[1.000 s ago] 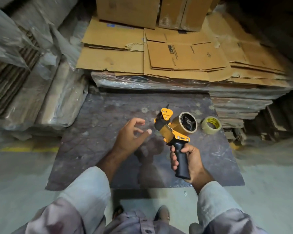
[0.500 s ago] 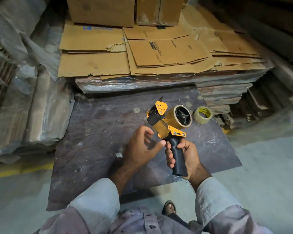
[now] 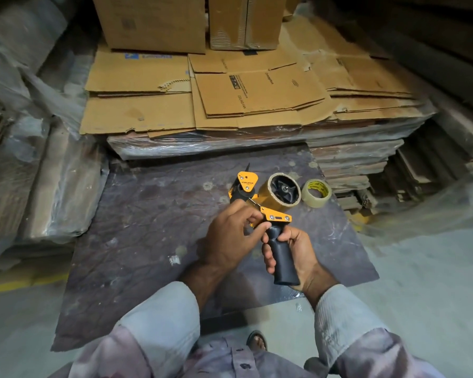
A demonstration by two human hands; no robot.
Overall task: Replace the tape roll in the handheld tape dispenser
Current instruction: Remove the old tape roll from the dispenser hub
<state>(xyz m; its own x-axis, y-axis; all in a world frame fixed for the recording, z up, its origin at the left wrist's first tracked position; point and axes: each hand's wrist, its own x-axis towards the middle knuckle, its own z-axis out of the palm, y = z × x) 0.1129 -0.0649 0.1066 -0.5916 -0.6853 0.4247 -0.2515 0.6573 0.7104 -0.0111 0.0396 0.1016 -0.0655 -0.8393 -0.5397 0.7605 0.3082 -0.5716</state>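
Observation:
The orange and black handheld tape dispenser (image 3: 260, 199) is held upright above a dark board. My right hand (image 3: 292, 252) is wrapped around its black handle. A brown tape roll (image 3: 280, 190) sits on the dispenser's black hub. My left hand (image 3: 231, 236) pinches the dispenser's orange frame just below the front roller, fingers and thumb closed on it. A second, clear tape roll (image 3: 316, 192) with a yellow-printed core lies on the board just right of the dispenser.
The dark board (image 3: 153, 241) lies on a grey concrete floor. Behind it is a wrapped stack of flattened cardboard (image 3: 230, 105) with upright boxes (image 3: 153, 20) on top. Plastic-wrapped bundles (image 3: 52, 181) stand at the left, more cardboard stacks (image 3: 366, 170) at the right.
My left hand moved from open in the air to the dispenser and closed its fingers on the orange frame. The right hand kept its hold on the handle.

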